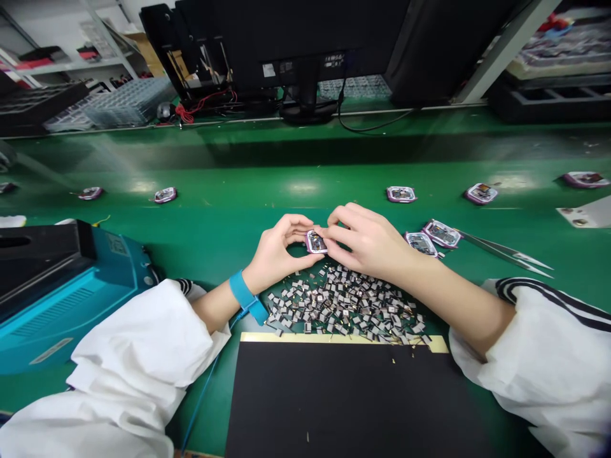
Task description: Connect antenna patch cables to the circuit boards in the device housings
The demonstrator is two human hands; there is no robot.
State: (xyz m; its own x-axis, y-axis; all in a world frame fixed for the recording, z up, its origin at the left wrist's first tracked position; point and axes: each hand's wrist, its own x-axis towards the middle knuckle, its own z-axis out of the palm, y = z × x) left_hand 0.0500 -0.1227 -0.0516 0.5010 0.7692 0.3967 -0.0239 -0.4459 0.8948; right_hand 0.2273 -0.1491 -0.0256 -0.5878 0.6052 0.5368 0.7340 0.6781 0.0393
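Observation:
In the middle of the bench, a small watch housing (316, 242) with a purple rim, a white inner frame and an exposed circuit board is between my hands. My left hand (277, 248) grips its left side, thumb below and fingers curled above. Closed fingers of my right hand (365, 238) press on its right and top edges; their tips partly cover it. Just beneath my hands spreads a heap of small grey-and-black components (346, 305). Two more open housings, one here (421, 243) and another (443, 233), lie beside my right forearm, with metal tweezers (513, 251) next to them.
A black mat (353, 394) with a yellow strip lies in front of me. The teal machine (95, 299) stands left. Several housings, such as this one (401, 194), sit along the back green strip. A monitor (310, 44) stands behind. A blue wrist strap (242, 291) trails a cord.

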